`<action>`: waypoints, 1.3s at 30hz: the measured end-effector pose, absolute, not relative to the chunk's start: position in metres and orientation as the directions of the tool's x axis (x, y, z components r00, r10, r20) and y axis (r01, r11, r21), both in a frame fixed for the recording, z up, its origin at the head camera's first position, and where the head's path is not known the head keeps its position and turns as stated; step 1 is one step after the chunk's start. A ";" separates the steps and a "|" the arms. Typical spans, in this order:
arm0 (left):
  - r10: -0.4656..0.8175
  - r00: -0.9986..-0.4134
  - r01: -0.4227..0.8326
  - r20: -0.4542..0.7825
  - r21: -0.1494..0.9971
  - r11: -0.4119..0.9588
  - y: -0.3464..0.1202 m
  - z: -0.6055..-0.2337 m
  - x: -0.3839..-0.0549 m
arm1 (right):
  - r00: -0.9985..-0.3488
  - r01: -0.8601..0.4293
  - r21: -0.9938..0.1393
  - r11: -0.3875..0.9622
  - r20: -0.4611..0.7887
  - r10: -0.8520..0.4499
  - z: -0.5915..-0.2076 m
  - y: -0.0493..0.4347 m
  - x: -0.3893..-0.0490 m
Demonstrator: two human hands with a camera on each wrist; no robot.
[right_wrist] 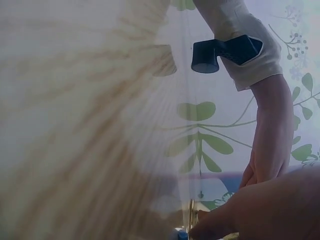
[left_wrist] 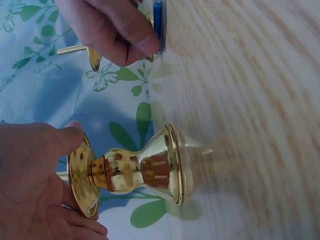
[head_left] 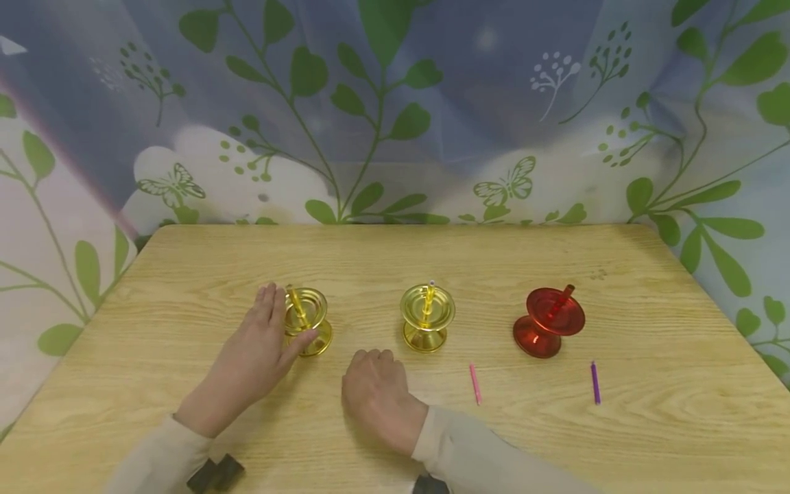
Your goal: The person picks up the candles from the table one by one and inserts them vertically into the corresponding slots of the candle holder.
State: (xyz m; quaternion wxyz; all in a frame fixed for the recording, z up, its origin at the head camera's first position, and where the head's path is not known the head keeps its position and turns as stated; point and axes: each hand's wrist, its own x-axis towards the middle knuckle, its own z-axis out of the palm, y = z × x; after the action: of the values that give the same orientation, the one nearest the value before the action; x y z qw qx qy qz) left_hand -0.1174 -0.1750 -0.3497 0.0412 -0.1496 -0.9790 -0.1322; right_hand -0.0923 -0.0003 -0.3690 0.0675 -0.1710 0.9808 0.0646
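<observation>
Bracing a shiny gold pedestal holder with a round dish and central tube (head_left: 316,310), the left hand (head_left: 249,350) lies along its left side; the fingers are pressed together against the dish and the thumb reaches across to the rim's near right, a grip that probably keeps the holder steady while its flared foot rests upright on the pale wood-grain table (head_left: 345,257). Just right of this holder and nearer the person, the right hand (head_left: 382,398) is low over the wood, fingers curled in; thumb and fingertip seem to pinch one end of a slim blue stick (left_wrist: 158,22) close to the tabletop, though how firmly I cannot tell. To the holder's right stands a matching gold pedestal holder (head_left: 426,337), and farther right in that row a glossy red pedestal holder (head_left: 538,339). Right of the landmark holder and nearer the person lie a thin pink stick (head_left: 475,384) and, farther right, a thin purple stick (head_left: 595,384), perhaps spaced so each can be reached alone. Behind it hangs a leaf-printed backdrop (head_left: 385,27).
</observation>
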 end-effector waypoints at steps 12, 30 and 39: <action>0.284 -0.952 0.304 0.115 0.250 0.919 -0.173 -0.348 -0.117 | -0.957 -0.277 0.175 0.945 -0.136 -0.255 -0.371 0.001 -0.096; 0.292 -0.945 0.322 0.148 0.250 0.913 -0.172 -0.351 -0.119 | -0.897 -0.437 0.061 0.897 -0.110 -0.429 -0.363 0.010 -0.104; 0.288 -0.948 0.313 0.139 0.225 0.923 -0.173 -0.349 -0.116 | -0.881 -0.473 -0.016 0.881 0.024 -0.472 -0.358 0.010 -0.106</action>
State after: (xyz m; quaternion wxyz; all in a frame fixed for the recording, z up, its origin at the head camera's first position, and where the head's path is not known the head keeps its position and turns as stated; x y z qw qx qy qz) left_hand -0.1162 -0.1733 -0.3488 0.0517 -0.1533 -0.9791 -0.1229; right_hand -0.1063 0.0097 -0.3578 -0.0099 -0.2436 0.9698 -0.0106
